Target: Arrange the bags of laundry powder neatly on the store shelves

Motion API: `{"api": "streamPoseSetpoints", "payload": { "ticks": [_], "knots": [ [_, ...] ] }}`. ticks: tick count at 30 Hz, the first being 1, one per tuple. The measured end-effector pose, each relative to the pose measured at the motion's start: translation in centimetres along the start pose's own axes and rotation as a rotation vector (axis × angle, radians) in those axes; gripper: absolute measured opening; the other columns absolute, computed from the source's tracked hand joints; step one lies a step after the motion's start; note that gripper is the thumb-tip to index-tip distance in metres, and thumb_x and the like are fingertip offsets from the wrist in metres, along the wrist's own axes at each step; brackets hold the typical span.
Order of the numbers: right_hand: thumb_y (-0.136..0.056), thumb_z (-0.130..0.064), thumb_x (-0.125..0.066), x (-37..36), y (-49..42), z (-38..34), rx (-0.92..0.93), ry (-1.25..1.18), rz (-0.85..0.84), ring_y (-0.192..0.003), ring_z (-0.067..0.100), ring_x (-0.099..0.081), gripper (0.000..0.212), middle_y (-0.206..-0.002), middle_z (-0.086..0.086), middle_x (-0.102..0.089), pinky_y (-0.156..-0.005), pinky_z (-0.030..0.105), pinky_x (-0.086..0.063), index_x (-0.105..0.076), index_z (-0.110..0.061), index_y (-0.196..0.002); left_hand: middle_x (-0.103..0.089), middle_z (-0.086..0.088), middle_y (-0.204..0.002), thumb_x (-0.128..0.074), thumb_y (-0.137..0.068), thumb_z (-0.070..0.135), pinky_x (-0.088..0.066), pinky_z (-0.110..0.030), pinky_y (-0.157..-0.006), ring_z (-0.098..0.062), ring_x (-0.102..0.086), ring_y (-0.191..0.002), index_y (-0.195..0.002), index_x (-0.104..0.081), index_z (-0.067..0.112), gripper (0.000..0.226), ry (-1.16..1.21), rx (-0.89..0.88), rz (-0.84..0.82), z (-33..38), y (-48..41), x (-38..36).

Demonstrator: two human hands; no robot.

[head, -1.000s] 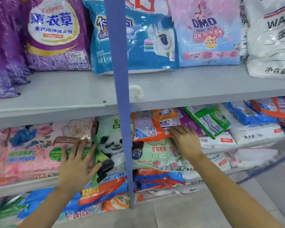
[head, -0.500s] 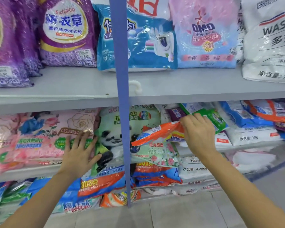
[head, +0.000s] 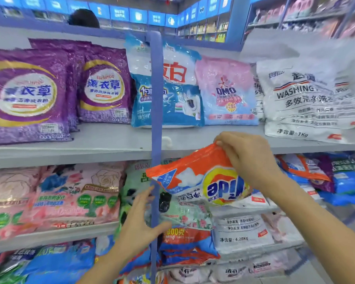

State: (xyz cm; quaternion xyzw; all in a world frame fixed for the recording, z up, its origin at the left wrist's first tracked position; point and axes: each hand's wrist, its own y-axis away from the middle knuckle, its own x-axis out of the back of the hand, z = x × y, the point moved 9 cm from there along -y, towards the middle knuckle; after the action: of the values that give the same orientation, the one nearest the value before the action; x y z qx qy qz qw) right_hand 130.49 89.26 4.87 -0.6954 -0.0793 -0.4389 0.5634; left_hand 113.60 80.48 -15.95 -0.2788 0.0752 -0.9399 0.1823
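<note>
My right hand [head: 248, 158] pinches the top edge of an orange and white laundry powder bag [head: 201, 179] and holds it in the air, upside down, in front of the middle shelf. My left hand [head: 139, 224] is spread, fingers straight, beside the blue shelf upright [head: 156, 140], in front of a green panda bag [head: 135, 193]. The grey upper shelf [head: 103, 140] carries purple bags [head: 105, 89], a blue and white bag [head: 172, 99], a pink OMO bag [head: 225, 93] and a white WASHING bag [head: 303, 103].
Pink rose bags [head: 70, 195] fill the middle shelf on the left. White bags [head: 242, 232] and blue and orange bags [head: 336, 177] lie to the right. More bags crowd the bottom shelf. A person's head [head: 83, 18] shows behind the shelf top.
My right hand has pulled the orange bag off the middle shelf and lifted it up and outward. My left hand moved right from the pink bags toward the upright. The view tilted up.
</note>
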Motion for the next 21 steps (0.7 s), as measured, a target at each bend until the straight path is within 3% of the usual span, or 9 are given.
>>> {"api": "streamPoseSetpoints", "payload": {
  "ticks": [3,5,7,9,11,15,17,21],
  "knots": [
    [-0.088,-0.038,-0.031,2.6,-2.1,-1.6,0.003,-0.120,0.014,-0.056,0.023,-0.053,0.043,-0.059,-0.002,-0.057,-0.052,0.032,-0.042,-0.065,-0.013,-0.082,-0.021,0.038,-0.134,-0.060,-0.037,0.088,-0.030,-0.021,-0.103,0.007,-0.033,-0.123,-0.124,-0.011,0.060,0.103,0.073,-0.016,0.045,4.0,-0.2,1.7],
    [-0.089,-0.041,-0.032,3.3,-3.6,-2.6,0.027,-0.213,-0.014,-0.056,0.018,-0.047,0.040,-0.056,-0.004,-0.050,-0.054,0.034,-0.039,-0.062,-0.018,-0.077,-0.037,0.035,-0.131,-0.075,-0.041,0.072,-0.037,-0.009,-0.093,0.016,-0.042,-0.114,-0.122,-0.025,0.054,0.097,0.176,-0.025,0.034,6.4,-0.4,2.7],
    [-0.089,-0.041,-0.033,3.8,-4.9,-3.4,0.047,-0.309,-0.037,-0.055,0.016,-0.044,0.032,-0.054,-0.005,-0.046,-0.057,0.036,-0.038,-0.052,-0.027,-0.067,-0.065,0.030,-0.104,-0.082,-0.049,0.059,-0.045,-0.007,-0.076,0.014,-0.058,-0.097,-0.112,-0.049,0.040,0.074,0.261,-0.060,0.046,8.5,-0.6,3.8],
    [-0.088,-0.044,-0.031,4.6,-6.0,-3.8,0.074,-0.286,-0.017,-0.055,0.016,-0.045,0.039,-0.054,-0.004,-0.047,-0.054,0.032,-0.033,-0.052,-0.020,-0.067,-0.067,0.034,-0.081,-0.079,-0.066,0.030,-0.046,-0.004,-0.066,0.014,-0.063,-0.080,-0.102,-0.058,0.026,0.042,0.374,-0.054,0.094,10.1,-0.5,5.3],
    [-0.086,-0.045,-0.028,5.3,-6.9,-3.7,0.108,-0.070,0.044,-0.055,0.026,-0.053,0.048,-0.056,0.005,-0.057,-0.052,0.029,-0.031,-0.058,-0.010,-0.073,-0.067,0.032,-0.067,-0.068,-0.079,0.004,-0.045,-0.003,-0.058,0.013,-0.063,-0.068,-0.092,-0.059,0.023,0.025,0.460,-0.008,0.153,10.4,-0.4,6.6],
    [-0.086,-0.036,-0.038,4.8,-7.4,-3.2,0.240,0.203,0.138,-0.037,0.022,-0.055,0.039,-0.048,0.001,-0.058,-0.041,0.022,-0.035,-0.060,-0.011,-0.067,-0.070,0.021,-0.064,-0.062,-0.084,0.005,-0.046,-0.007,-0.052,0.006,-0.065,-0.060,-0.086,-0.062,0.019,0.014,0.516,0.037,0.203,10.5,-0.8,8.6],
    [-0.086,-0.033,-0.042,3.9,-7.2,-2.5,0.257,0.222,0.178,-0.033,0.019,-0.051,0.035,-0.045,-0.001,-0.056,-0.040,0.019,-0.032,-0.059,-0.012,-0.063,-0.070,0.018,-0.063,-0.061,-0.085,0.006,-0.046,-0.009,-0.051,0.004,-0.065,-0.058,-0.085,-0.062,0.018,0.011,0.508,0.032,0.212,10.8,-1.0,9.1],
    [-0.088,-0.037,-0.040,2.8,-6.4,-0.8,0.156,0.159,0.231,-0.039,0.023,-0.056,0.039,-0.050,0.001,-0.061,-0.040,0.025,-0.039,-0.062,-0.013,-0.067,-0.073,0.011,-0.069,-0.062,-0.084,0.006,-0.049,-0.014,-0.054,-0.003,-0.068,-0.063,-0.085,-0.066,0.019,0.013,0.503,0.042,0.208,11.0,-1.2,9.6]
  ]
}}
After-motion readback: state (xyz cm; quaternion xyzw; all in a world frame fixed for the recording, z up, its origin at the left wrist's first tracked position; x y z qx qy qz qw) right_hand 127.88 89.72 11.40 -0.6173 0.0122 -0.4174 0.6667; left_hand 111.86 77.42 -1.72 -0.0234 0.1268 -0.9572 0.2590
